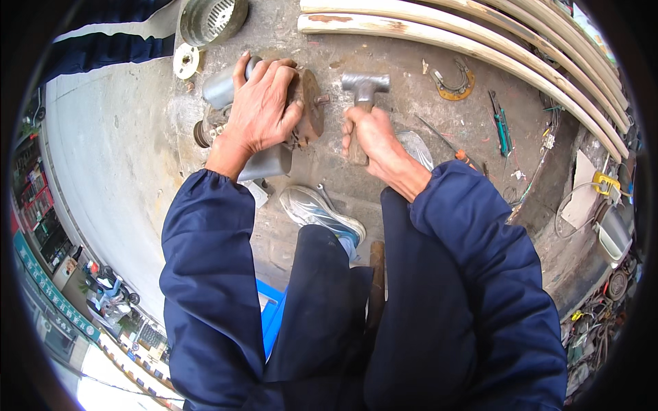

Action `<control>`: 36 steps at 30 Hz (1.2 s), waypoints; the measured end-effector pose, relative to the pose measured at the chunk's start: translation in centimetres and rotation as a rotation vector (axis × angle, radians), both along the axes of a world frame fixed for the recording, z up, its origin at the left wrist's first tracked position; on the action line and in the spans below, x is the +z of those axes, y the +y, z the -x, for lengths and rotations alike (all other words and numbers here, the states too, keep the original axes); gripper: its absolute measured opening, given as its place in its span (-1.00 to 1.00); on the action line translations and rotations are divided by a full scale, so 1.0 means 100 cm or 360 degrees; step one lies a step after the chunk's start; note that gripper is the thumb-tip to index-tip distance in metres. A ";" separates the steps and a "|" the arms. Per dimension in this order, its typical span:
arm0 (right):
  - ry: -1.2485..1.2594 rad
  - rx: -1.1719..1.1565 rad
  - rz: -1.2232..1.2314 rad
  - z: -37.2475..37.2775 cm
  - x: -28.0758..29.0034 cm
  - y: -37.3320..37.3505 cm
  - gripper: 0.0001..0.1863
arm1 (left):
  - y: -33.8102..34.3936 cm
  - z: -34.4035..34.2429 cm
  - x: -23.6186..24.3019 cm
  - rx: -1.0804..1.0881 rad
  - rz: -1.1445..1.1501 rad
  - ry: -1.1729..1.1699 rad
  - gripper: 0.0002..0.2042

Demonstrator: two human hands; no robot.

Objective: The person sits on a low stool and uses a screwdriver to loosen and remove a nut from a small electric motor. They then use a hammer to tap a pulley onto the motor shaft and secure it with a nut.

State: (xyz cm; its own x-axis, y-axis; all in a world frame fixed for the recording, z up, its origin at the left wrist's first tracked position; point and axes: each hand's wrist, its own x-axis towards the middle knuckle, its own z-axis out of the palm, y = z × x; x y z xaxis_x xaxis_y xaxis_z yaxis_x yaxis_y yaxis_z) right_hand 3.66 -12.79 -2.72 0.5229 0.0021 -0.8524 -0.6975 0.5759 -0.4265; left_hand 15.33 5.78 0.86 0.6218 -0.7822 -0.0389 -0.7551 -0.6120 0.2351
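Observation:
My right hand [375, 140] is closed round the short handle of a hammer [365, 83], its dark metal head pointing away from me. To the left, my left hand [259, 113] presses and grips over a rusty motor part [310, 103], with the thumb against its side. A short shaft stub [322, 100] sticks out of that part toward the hammer, apart from it. Under and beside my left hand lie a smooth grey metal piece [219, 88] and a second grey metal piece [269, 163]. My palm hides how these pieces join.
A round metal housing [214, 20] and a pale flanged disc [186, 61] lie far left. Long wooden poles [439, 39] cross the far right. Nearer are a brass-coloured ring [458, 81], green-handled pliers [502, 130] and an orange-handled screwdriver [465, 157]. My shoe [319, 214] stands close by.

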 end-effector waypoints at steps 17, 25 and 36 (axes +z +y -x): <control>-0.0214 0.0329 -0.0066 -0.003 -0.006 0.008 -0.85 | 0.006 -0.007 0.004 -0.0081 0.0008 0.0042 -0.64; -0.0001 0.0200 -0.0023 0.021 -0.024 -0.007 -0.87 | 0.020 -0.011 0.013 -0.0073 0.0075 0.0231 -0.78; 0.0015 0.0295 -0.0153 0.031 -0.027 0.000 -0.85 | 0.026 0.011 0.009 0.0030 0.0347 0.0256 -0.86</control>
